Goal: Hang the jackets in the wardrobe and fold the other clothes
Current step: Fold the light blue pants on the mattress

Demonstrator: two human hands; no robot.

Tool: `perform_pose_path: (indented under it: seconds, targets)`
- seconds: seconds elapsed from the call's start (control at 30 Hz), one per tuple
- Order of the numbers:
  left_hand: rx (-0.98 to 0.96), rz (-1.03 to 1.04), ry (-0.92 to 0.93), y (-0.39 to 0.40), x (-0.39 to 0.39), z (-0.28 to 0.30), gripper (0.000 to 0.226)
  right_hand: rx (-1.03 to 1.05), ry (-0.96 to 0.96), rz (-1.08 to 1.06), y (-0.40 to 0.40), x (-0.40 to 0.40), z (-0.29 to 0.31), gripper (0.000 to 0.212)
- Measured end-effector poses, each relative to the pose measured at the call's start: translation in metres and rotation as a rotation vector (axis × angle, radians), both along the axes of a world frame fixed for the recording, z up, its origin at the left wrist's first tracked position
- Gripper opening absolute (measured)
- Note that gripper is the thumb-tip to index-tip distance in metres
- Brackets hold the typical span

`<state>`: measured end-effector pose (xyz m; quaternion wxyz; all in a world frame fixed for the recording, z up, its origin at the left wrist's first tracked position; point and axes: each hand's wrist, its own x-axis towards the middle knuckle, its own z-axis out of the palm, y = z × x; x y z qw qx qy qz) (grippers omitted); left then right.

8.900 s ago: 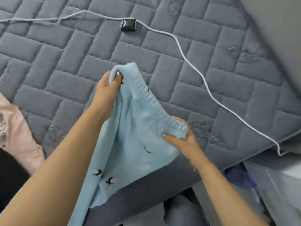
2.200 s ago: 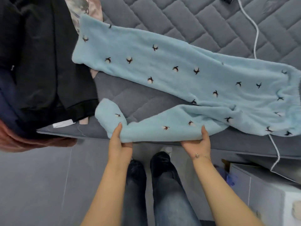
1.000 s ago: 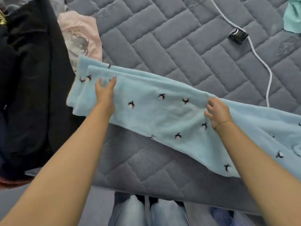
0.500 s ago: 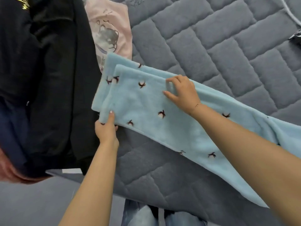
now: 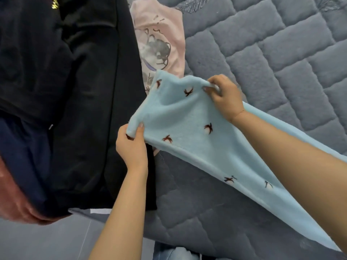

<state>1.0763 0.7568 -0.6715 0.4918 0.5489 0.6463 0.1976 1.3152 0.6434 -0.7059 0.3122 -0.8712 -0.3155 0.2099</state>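
A pair of light blue fleece trousers (image 5: 187,119) lies on a grey quilted bed (image 5: 272,44), its waist end cut off at the right edge. The left hand (image 5: 132,145) pinches the near leg corner; the right hand (image 5: 224,95) grips the far one, fingers (image 5: 210,90) curled, lifting both. A pink top (image 5: 159,40) lies half hidden under black clothes (image 5: 75,91) on the left.

A home bedroom: a grey quilted mattress (image 5: 262,53) strewn with clothes (image 5: 75,91).
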Motion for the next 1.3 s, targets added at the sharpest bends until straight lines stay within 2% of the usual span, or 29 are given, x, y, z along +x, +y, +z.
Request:
perform_pose_path:
  seconds: [0.1, 0.2, 0.27, 0.4, 0.47, 0.53, 0.6, 0.67, 0.7, 0.77, 0.8, 0.87, 0.93, 1.0, 1.03, 1.1, 1.17, 1.3]
  targets:
    - [-0.026, -0.071, 0.177, 0.005, -0.002, -0.006, 0.024, -0.224, -0.014, -0.023, 0.008, -0.012, -0.013, 0.026]
    - [0.276, -0.376, 0.456, 0.014, 0.010, 0.001, 0.059, -0.198, 0.002, -0.065, 0.004, -0.019, -0.009, 0.026]
    - [0.395, -0.570, 0.461, 0.028, 0.030, 0.009, 0.064, -0.193, 0.008, -0.044, -0.008, -0.022, -0.002, 0.032]
    - [0.086, -0.826, 0.317, 0.061, 0.083, 0.007, 0.051, -0.222, -0.062, -0.074, -0.029, -0.021, 0.008, 0.041]
    - [0.026, -0.823, 0.229, 0.066, 0.098, 0.001, 0.032, -0.223, -0.094, -0.131, -0.037, -0.022, 0.010, 0.049]
    - [0.096, -0.708, 0.103, 0.067, 0.103, -0.006, 0.015, -0.213, -0.157, -0.147, -0.048, -0.028, 0.013, 0.054]
    - [0.156, -0.600, 0.070, 0.069, 0.102, -0.010, 0.014, -0.220, -0.204, -0.112, -0.060, -0.040, 0.016, 0.056]
    - [0.181, -0.575, 0.162, 0.064, 0.101, -0.011, 0.028, -0.262, -0.210, -0.069, -0.075, -0.057, 0.017, 0.056]
    - [0.264, -0.591, 0.271, 0.058, 0.100, -0.010, 0.040, -0.280, -0.203, -0.064, -0.085, -0.068, 0.018, 0.056]
    - [0.594, -0.701, 0.435, 0.038, 0.098, -0.002, 0.056, -0.288, -0.201, -0.114, -0.109, -0.093, 0.019, 0.055]
    - [0.741, -0.800, 0.392, 0.022, 0.097, 0.002, 0.057, -0.289, -0.207, -0.149, -0.122, -0.106, 0.020, 0.055]
    - [0.847, -1.104, 0.196, -0.019, 0.090, 0.000, 0.054, -0.319, -0.212, -0.174, -0.147, -0.131, 0.018, 0.053]
    - [0.824, -1.455, 0.132, -0.057, 0.075, -0.016, 0.053, -0.414, -0.157, -0.155, -0.172, -0.149, 0.011, 0.056]
    - [0.729, -1.723, 0.331, -0.075, 0.058, -0.041, 0.058, -0.505, -0.088, -0.139, -0.195, -0.155, 0.000, 0.060]
    - [0.673, -1.779, 0.436, -0.075, 0.054, -0.055, 0.060, -0.526, -0.079, -0.123, -0.207, -0.154, -0.006, 0.062]
    - [0.637, -1.800, 0.525, -0.070, 0.051, -0.073, 0.059, -0.535, -0.090, -0.089, -0.228, -0.150, -0.017, 0.062]
    - [0.589, -1.792, 0.518, -0.069, 0.053, -0.075, 0.061, -0.526, -0.098, -0.089, -0.245, -0.145, -0.020, 0.060]
    - [0.505, -1.694, 0.513, -0.098, 0.059, -0.040, 0.069, -0.353, -0.028, -0.160, -0.281, -0.144, -0.006, 0.052]
